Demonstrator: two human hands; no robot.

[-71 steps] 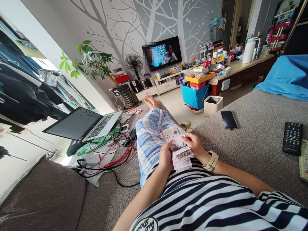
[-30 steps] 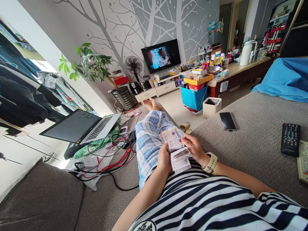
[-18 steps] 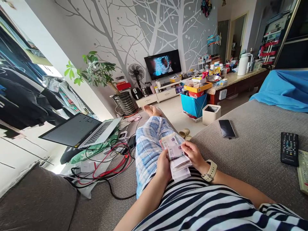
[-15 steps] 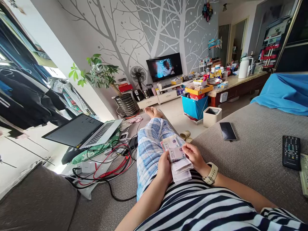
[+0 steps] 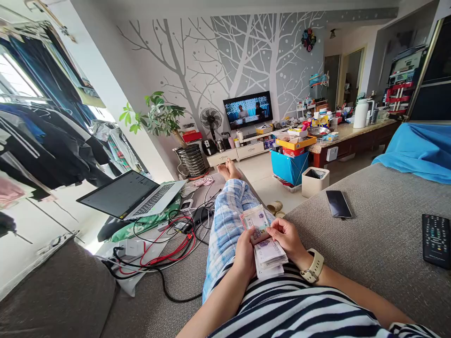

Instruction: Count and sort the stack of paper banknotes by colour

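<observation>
A stack of banknotes (image 5: 256, 219) lies over my lap, its top note showing a large 5. My left hand (image 5: 245, 251) is closed round the left edge of the stack, the thumb on top. My right hand (image 5: 287, 237) pinches the right edge of the top note between thumb and finger. Nearer my belly, more banknotes (image 5: 270, 252) fan out in a loose pile below both hands. A pale watch (image 5: 312, 266) is on my right wrist. Under the notes are blue plaid trousers (image 5: 225, 225) and a striped shirt.
On the grey sofa (image 5: 373, 234), a phone (image 5: 338, 203) and a remote control (image 5: 436, 239) lie to my right. To my left are an open laptop (image 5: 155, 202) and tangled cables (image 5: 176, 251). A bin (image 5: 315, 183) stands beyond the sofa edge.
The view has tilted up slightly, so the scene sits lower and further right. The top note differs, now showing a large 5 near my right thumb. Both hands remain on the banknotes.
</observation>
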